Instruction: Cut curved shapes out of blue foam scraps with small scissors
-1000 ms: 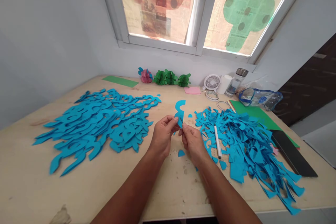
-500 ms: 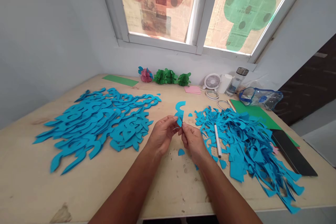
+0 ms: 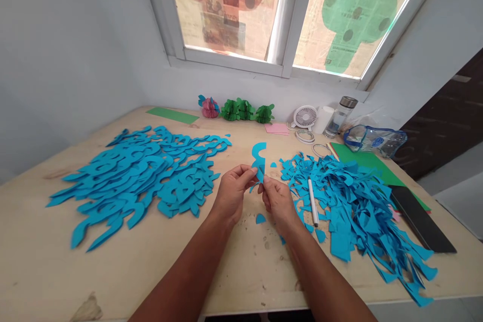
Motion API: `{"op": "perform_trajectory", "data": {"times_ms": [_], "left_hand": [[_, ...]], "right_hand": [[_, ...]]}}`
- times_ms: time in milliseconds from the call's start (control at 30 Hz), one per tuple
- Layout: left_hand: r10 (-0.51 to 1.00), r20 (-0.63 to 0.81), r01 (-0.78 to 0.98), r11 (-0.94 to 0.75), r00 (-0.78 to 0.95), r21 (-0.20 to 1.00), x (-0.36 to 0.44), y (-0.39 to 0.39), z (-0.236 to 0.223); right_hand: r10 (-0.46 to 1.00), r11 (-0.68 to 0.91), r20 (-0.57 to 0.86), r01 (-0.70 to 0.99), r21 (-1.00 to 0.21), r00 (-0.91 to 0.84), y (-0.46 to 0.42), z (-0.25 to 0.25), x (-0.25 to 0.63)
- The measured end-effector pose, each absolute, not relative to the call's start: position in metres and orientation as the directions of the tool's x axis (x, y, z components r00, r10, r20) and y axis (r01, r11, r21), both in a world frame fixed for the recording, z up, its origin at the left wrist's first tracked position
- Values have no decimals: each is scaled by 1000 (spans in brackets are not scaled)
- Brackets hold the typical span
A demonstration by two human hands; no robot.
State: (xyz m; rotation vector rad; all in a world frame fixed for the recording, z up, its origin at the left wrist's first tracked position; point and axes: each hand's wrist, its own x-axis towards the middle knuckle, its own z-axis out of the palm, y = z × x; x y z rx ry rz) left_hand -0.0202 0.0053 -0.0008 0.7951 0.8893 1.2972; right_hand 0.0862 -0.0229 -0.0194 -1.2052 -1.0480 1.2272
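Note:
Between my two hands, above the middle of the table, is a curved blue paper cutout (image 3: 259, 153). My left hand (image 3: 234, 188) pinches its lower left side between thumb and fingers. The fingertips of my right hand (image 3: 277, 198) close on its lower right end. The cutout's top curls upward past my fingers, and its lowest part is hidden behind them. To my left lies a spread of stacked wavy blue paper cutouts (image 3: 124, 166). On the right is a heap of blue paper scraps (image 3: 350, 201), with a white marker (image 3: 313, 204) lying at its near left side.
Small blue offcuts (image 3: 260, 218) lie around my hands. Along the back stand green paper figures (image 3: 244, 109), a small white fan (image 3: 305, 117), tape rolls (image 3: 305, 136) and a water bottle (image 3: 340, 117). At right are a clear pouch (image 3: 377, 141), green sheets (image 3: 362, 158) and a black flat object (image 3: 420, 219).
The blue cutout has risen slightly between my fingers. My left hand has shifted a little, and a bit of blue now shows below its fingertips.

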Motion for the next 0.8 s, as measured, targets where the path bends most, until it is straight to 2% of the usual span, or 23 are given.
{"op": "perform_trajectory", "data": {"times_ms": [800], "left_hand": [[983,-108,-524,171,147,835,-16,0,2]], "right_hand": [[992,-28,-38,-87,-996,123,-21,-21,87]]}}
